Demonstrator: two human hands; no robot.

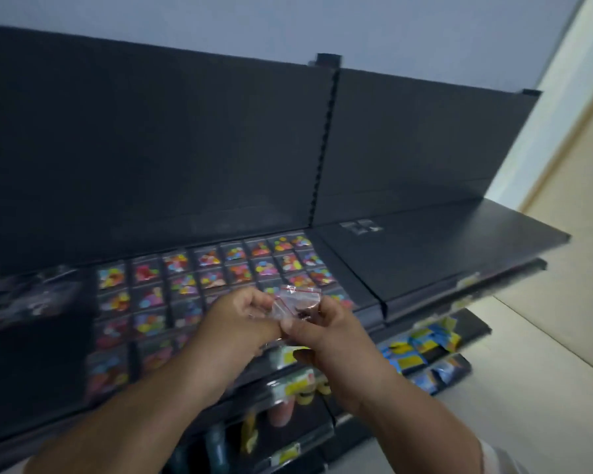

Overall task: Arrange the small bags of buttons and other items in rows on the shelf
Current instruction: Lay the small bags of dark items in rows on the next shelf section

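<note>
Just above the front half of the black shelf (425, 254), a small clear bag (297, 301) is being held between both hands. It is being kept crumpled rather than flat, with its long axis lying roughly across the shelf, from one hand to the other. Its red seal strip is being shown along the top edge, turned toward the back of the shelf and rising slightly to the right. Clear glossy plastic is being seen; the contents are too blurred to name, and whether one bag or several are being held cannot be told.

The left edge of the bag is being pinched by the curled fingers of the left hand (243, 318). The right side is being pinched between the thumb and bent fingers of the right hand (317, 331), and the two hands are being kept nearly touching.

On the shelf's left section, rows of button bags (220, 271) are being displayed flat, side by side, each filled with mixed colours. Behind the shelf a dark back panel (151, 148) is being seen, and below it, blue and yellow packets (421, 350) are being kept.
</note>
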